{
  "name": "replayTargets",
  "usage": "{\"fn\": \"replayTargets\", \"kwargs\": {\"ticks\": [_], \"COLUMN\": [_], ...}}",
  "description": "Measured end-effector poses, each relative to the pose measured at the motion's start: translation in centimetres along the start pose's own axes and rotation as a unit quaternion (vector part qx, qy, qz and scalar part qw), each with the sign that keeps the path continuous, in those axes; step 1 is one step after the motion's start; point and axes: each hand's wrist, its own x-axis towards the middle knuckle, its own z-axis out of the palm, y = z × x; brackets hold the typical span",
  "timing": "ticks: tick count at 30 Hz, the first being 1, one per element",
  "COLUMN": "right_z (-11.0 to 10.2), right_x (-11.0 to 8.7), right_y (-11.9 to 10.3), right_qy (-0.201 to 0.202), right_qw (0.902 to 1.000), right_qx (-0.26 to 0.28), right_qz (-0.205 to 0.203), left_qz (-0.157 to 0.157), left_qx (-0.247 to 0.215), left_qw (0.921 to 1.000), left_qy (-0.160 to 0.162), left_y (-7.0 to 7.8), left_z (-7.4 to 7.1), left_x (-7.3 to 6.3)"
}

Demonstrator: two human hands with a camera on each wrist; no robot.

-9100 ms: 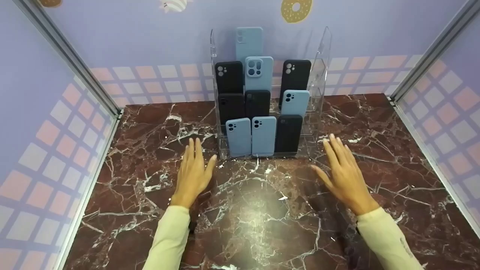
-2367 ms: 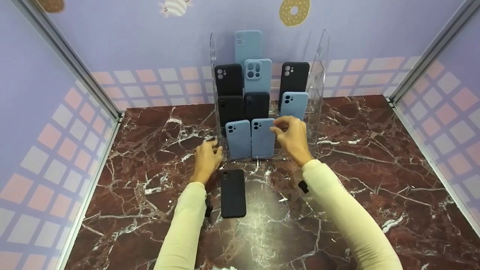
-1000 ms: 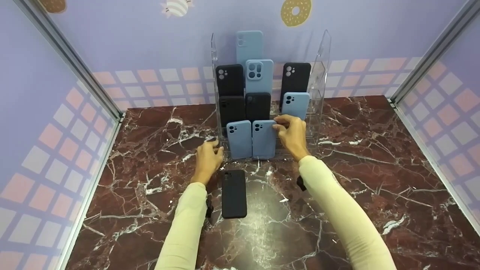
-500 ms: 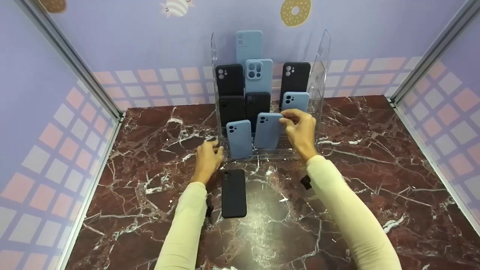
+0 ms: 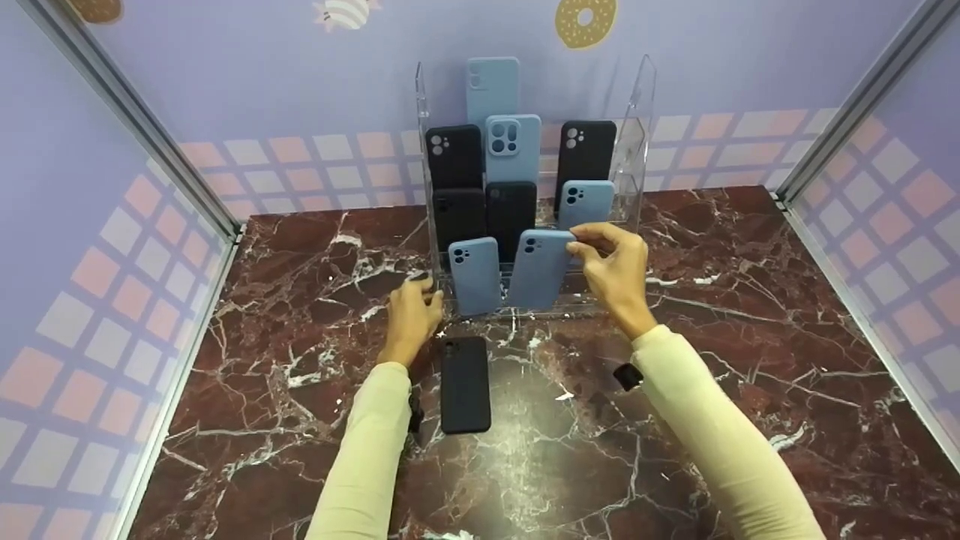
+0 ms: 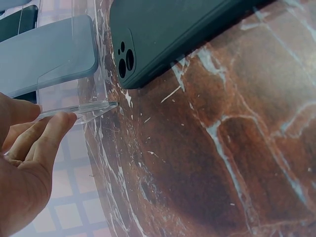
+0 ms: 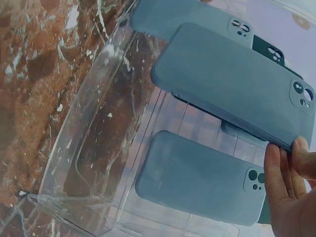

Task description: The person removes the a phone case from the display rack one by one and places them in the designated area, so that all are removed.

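Observation:
My right hand (image 5: 619,274) pinches a light blue phone case (image 5: 541,270) by its upper right corner. In the right wrist view that phone case (image 7: 222,84) hangs tilted, free of the bottom tier. At the left side of the clear acrylic display stand (image 5: 646,142), my left hand (image 5: 411,319) holds the stand's edge, the clear panel (image 6: 79,108) lying between thumb and fingers in the left wrist view. Another blue phone case (image 5: 474,277) leans in the bottom tier. A black phone case (image 5: 465,386) lies flat on the table in front of the stand.
Higher tiers hold several black and blue cases, among them a black case (image 5: 589,150) and a blue case (image 5: 514,150). The dark red marbled table (image 5: 300,450) runs back to a lilac wall (image 5: 300,75), with side panels left and right.
A black case went from the bottom tier to the table earlier. In the last second, my right hand lifted the middle blue case out of the bottom tier and rightward. My left hand stayed put.

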Motion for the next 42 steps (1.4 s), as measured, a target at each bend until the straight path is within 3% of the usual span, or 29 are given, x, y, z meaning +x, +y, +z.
{"fn": "replayTargets", "kwargs": {"ticks": [5,14,24,29,37,42], "right_z": [-0.7,-0.9,0.2,0.8,2.0,2.7], "right_x": [-1.1,-3.9,-6.5,-7.3,-8.1,-8.3], "right_y": [0.3,1.5,2.7,3.4,4.1,4.6], "right_qy": [-0.021,-0.095,-0.161,-0.172,-0.187,-0.189], "right_qw": [0.9995,0.9919,0.9717,0.9682,0.9566,0.9556], "right_qx": [0.005,-0.016,-0.031,-0.054,-0.040,-0.053], "right_qz": [0.022,0.083,0.170,0.174,0.220,0.220], "left_qz": [-0.001,0.006,0.008,0.017,0.016,0.017], "left_qx": [-0.001,0.000,0.012,0.012,0.008,0.006], "left_qw": [1.0000,1.0000,0.9999,0.9997,0.9998,0.9998], "left_qy": [0.003,0.001,-0.001,0.009,0.004,0.005], "left_y": [-0.1,-0.2,0.0,0.0,-0.1,-0.1], "left_z": [0.1,0.1,0.0,0.2,0.2,0.1], "left_x": [0.0,0.1,0.0,0.1,0.1,0.1]}}
